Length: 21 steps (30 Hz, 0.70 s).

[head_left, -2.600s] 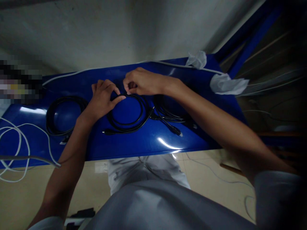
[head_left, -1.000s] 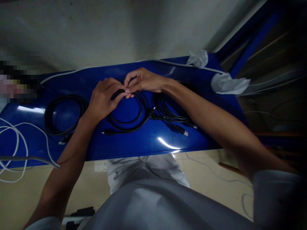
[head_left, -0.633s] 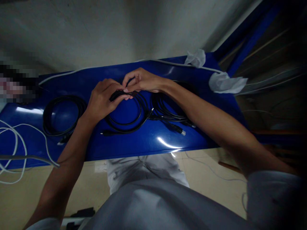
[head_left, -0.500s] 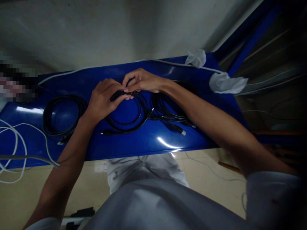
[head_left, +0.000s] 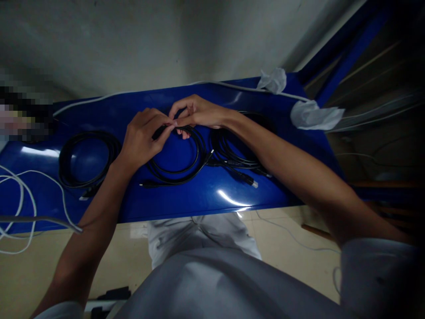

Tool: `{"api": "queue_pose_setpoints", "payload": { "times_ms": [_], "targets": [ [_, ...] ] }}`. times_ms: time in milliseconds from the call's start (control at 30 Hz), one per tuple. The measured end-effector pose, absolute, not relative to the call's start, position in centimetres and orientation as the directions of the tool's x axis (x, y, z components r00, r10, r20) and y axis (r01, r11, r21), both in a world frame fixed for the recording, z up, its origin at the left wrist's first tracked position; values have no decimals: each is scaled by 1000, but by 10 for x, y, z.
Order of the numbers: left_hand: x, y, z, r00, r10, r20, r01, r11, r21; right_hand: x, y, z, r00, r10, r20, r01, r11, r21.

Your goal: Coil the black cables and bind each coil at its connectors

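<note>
A black cable (head_left: 172, 182) lies coiled on the blue table (head_left: 186, 201), its two plug ends loose at the near side. My left hand (head_left: 141, 137) is closed at the coil's far side, thumb and fingers pinched over the strands. Facing it, my right hand (head_left: 201, 113) is also pinched, with its lower fingers curled beneath the cable. The fingertips of both hands meet above the strands; anything small between them is hidden. To the right, partly under my right forearm, sits another black cable coil (head_left: 239, 165) with plugs pointing forward.
A third black coil (head_left: 63, 164) rests left of my left forearm. White cable loops (head_left: 35, 206) hang over the table's left front edge. Along the back runs a white cord (head_left: 109, 97), with crumpled white plastic (head_left: 315, 116) at the right. A wall stands behind.
My left fingers have drawn in from beneath the strands, and the right hand's lower fingers now show below them. The coils stay in place.
</note>
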State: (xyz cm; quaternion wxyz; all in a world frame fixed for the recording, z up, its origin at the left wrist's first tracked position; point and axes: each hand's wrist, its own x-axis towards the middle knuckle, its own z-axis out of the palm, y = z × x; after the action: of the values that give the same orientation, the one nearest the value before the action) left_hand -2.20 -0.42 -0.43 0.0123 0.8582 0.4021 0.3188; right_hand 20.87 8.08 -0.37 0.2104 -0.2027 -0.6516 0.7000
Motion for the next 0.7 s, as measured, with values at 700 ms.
{"api": "queue_pose_setpoints", "payload": {
  "times_ms": [700],
  "targets": [
    [-19, -4, -6, 553, 621, 555, 663, -732, 159, 209, 81, -2, -834, 551, 21, -66, -63, -996]
  ]
}}
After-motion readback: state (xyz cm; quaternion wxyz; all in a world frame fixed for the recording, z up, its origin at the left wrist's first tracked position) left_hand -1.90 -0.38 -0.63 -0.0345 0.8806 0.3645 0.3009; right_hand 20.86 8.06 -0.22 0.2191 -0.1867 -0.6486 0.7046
